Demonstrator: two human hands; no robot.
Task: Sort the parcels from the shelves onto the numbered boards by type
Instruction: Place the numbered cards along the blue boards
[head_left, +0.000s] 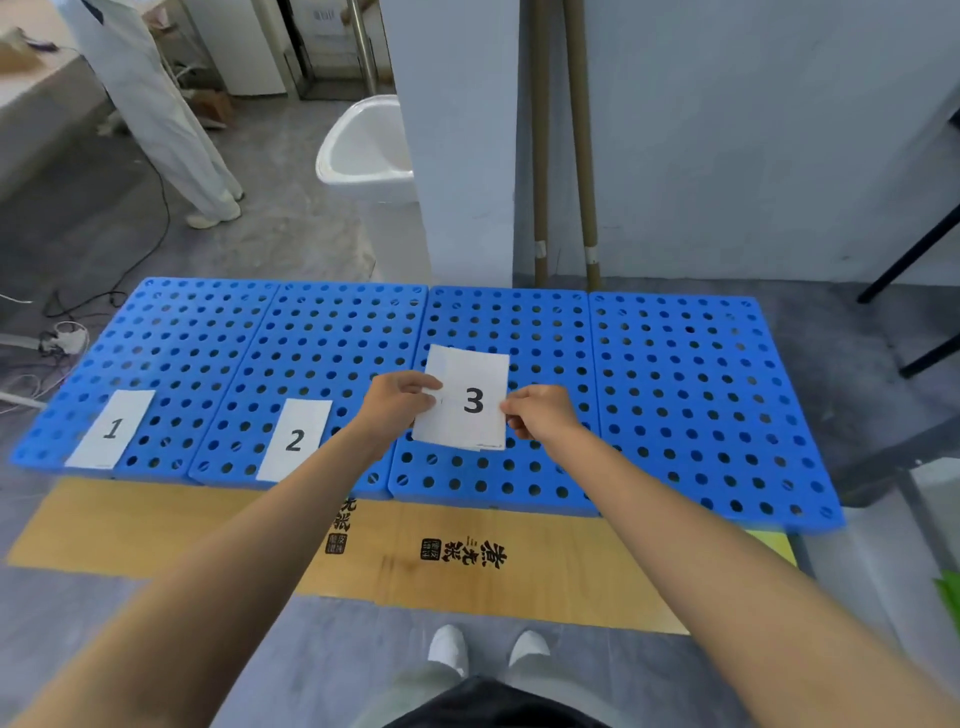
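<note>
"1" on white sheet (110, 429), leftmost blue board (171, 338). "2" on sheet (294, 439), second board (332, 332). "3" on sheet (467, 397) pinched by both hands. Black Chinese print on flattened cardboard (545, 566), not legible.

Workshop/storage space: bare grey concrete floor (291, 228), loose black cables (156, 244), flattened brown cardboard sheet (467, 566), white ceramic sink (363, 150).

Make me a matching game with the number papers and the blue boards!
Things:
1. paper 1
2. paper 2
3. paper 3
4. last board

Places:
A. held by the left hand and right hand
B. on the leftmost board
C. no paper on it
D. on the second board from the left

Pairs: 1-B, 2-D, 3-A, 4-C
</note>
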